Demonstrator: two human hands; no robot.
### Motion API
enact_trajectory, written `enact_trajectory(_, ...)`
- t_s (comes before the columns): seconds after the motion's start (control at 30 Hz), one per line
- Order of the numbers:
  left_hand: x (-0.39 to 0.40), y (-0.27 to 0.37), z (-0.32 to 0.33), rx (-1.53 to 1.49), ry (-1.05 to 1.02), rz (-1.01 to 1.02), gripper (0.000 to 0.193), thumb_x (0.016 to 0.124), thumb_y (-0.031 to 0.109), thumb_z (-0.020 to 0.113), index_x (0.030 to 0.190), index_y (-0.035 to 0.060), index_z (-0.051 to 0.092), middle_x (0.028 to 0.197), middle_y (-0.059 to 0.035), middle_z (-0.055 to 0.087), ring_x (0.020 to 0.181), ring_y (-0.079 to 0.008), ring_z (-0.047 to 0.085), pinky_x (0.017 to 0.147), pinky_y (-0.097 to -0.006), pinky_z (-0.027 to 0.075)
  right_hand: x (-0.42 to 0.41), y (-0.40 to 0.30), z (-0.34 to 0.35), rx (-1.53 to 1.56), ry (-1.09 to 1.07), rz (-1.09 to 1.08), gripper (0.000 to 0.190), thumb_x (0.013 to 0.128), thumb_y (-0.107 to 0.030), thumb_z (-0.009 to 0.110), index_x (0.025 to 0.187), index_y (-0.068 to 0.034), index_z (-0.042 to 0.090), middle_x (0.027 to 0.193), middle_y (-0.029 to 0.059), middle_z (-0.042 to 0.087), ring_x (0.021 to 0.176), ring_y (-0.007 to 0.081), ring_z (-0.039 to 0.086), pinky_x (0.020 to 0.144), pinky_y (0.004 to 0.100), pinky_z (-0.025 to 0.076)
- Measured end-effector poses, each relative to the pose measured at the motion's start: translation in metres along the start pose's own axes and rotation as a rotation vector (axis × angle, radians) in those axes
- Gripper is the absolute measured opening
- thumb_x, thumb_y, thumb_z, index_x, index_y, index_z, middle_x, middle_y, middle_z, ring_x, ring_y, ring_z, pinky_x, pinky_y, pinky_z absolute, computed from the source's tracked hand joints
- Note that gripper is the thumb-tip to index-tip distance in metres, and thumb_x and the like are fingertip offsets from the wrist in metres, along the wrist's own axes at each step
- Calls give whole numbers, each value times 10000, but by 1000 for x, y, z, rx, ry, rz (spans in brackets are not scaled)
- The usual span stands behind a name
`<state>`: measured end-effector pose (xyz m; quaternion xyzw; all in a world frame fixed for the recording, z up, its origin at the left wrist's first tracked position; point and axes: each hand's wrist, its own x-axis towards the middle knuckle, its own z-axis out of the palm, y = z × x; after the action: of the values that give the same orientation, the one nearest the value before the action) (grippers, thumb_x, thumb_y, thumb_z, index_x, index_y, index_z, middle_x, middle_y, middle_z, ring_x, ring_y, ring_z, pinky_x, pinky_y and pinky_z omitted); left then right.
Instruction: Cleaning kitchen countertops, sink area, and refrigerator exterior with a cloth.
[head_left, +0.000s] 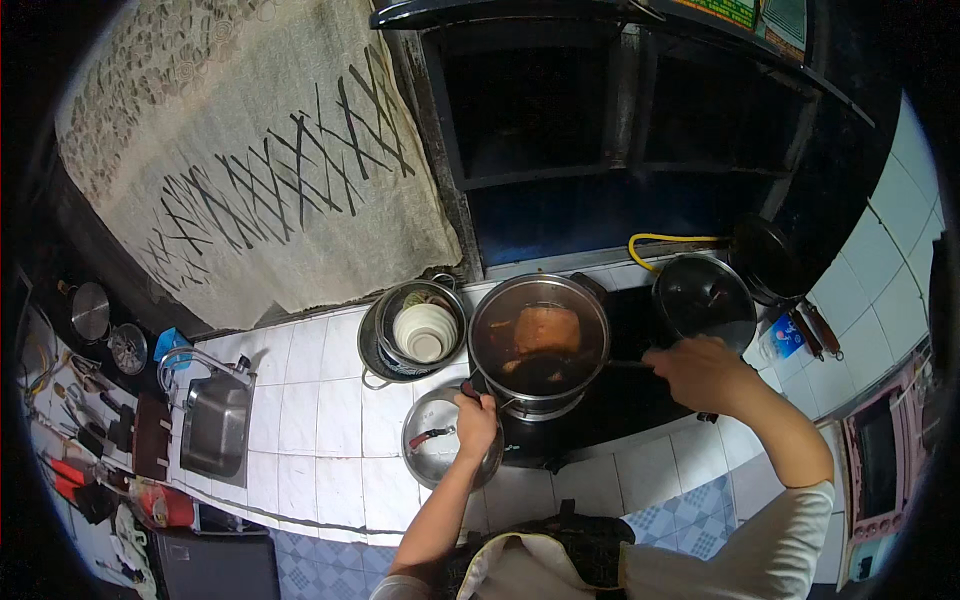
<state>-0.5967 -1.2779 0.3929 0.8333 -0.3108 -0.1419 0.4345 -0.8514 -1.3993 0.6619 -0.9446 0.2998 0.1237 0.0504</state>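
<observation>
A large stainless-steel pot (480, 367) stands on the black cooktop (622, 409). Inside it, a brown slab of meat (547, 330) with skin lies in dark liquid with smaller pieces. My left hand (476, 426) grips the pot's dark red side handle (470, 390). Under that wrist a steel lid (431, 469) with its own handle rests on the counter, partly hidden. On the pot's other side, my right hand (697, 375) closes around a thin utensil handle (626, 364) at the pot's rim. Its working end cannot be made out in the liquid.
Stacked white bowls (424, 337) sit in pans left of the pot. A dark wok (701, 296) stands behind my right hand, near a yellow hose (637, 247) and a blue-and-white packet (784, 337). Farther left is a steel sink (217, 427).
</observation>
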Motion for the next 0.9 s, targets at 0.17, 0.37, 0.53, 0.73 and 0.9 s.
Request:
enact_trajectory(0.17,-4,12,-9,-47,-38,-84,376,851,263,485,961,-66,339,762,-321,572,740,-483,565,684,-502,438,9,5,4,59,127,131,255,782,-49,472,1025,-44,550,783,181,629,755,346,616,704,448,462)
enact_trajectory(0.37,1,1,1,-11,-21,-38,381,849,259,488,963,-72,337,768,-330,569,746,-485,565,689,-504,439,38,22,54,-9,282,225,279,785,-57,481,1061,-41,519,746,218,617,714,379,616,645,441,484)
enact_trajectory(0.53,-1,0,-1,-23,-19,-55,382,846,260,489,962,-70,336,770,-336,566,754,-489,563,703,-506,438,37,22,84,115,210,250,234,796,-40,437,1019,-7,499,775,225,619,737,377,619,683,461,492)
enact_trajectory(0.73,-1,2,2,-25,16,-41,357,847,247,478,958,-63,340,778,-336,560,776,-488,558,715,-496,433,20,43,107,296,258,249,293,812,-51,455,1102,-39,489,850,228,611,817,398,592,708,478,468)
enact_trajectory(0.9,-2,5,2,-35,26,-57,348,853,245,479,930,-72,356,754,-325,558,750,-479,559,688,-480,438,7,43,132,392,328,291,306,837,-66,463,1142,-51,491,971,229,592,860,399,571,737,483,448)
